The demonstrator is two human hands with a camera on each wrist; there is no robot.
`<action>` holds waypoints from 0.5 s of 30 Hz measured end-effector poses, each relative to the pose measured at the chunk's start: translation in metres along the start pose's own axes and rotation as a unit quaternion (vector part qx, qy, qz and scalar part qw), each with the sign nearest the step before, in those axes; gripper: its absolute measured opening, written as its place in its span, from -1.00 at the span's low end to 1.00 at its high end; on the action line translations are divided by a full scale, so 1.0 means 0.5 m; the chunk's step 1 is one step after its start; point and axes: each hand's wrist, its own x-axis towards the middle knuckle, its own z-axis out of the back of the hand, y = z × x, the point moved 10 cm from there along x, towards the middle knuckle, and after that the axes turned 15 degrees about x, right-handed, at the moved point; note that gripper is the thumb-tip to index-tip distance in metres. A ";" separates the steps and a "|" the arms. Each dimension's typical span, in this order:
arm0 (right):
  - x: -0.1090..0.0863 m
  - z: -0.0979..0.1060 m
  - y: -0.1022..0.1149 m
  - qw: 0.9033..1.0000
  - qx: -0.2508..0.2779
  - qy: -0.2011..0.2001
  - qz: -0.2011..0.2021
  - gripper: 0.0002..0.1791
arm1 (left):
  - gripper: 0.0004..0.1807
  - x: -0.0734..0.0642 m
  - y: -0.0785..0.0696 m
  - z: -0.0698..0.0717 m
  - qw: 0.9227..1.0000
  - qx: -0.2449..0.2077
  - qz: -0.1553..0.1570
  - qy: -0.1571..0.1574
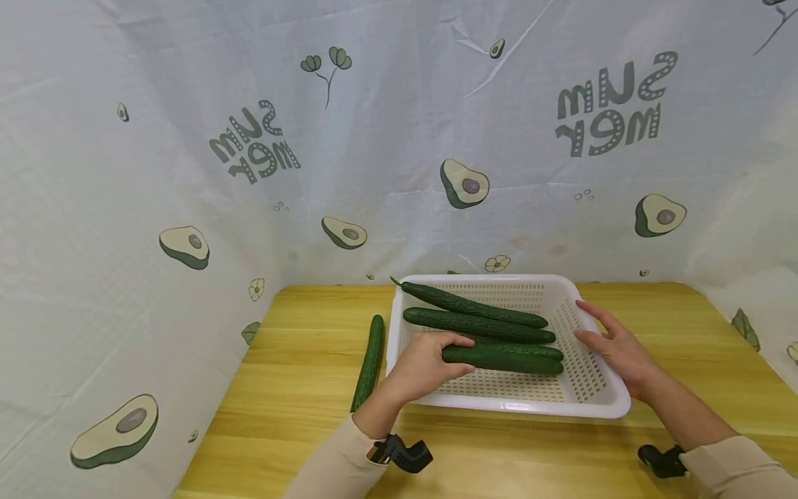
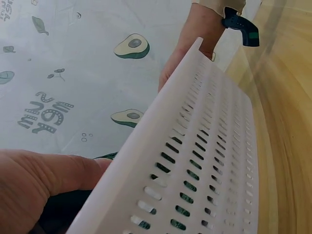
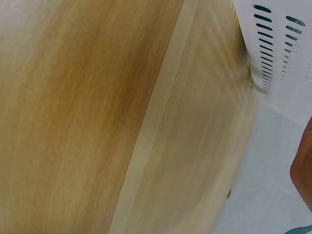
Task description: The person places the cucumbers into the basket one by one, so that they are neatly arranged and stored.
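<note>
A white perforated plastic basket (image 1: 499, 405) sits on the wooden table, with several long dark-green cucumbers lying crosswise in it. My left hand (image 1: 424, 364) reaches over the basket's left part and grips the left end of the frontmost cucumber (image 1: 517, 363), thumb in front and fingers behind. Another cucumber (image 1: 530, 348) lies right behind that one. Farther back are a cucumber (image 1: 480, 324) and one with a thin stem (image 1: 474, 305). My right hand (image 1: 623, 357) holds the basket's right rim, thumb over the edge; its other fingers are partly hidden.
A single cucumber (image 1: 370, 364) lies on the table (image 1: 299, 374) just left of the basket, partly behind my left forearm. A pale curtain (image 1: 399, 138) printed with avocados hangs behind the table and along its sides.
</note>
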 end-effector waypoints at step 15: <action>0.004 -0.003 -0.003 1.000 0.006 0.007 0.007 -0.25 | -0.47 0.009 0.011 -0.001 0.996 0.082 0.035 0.009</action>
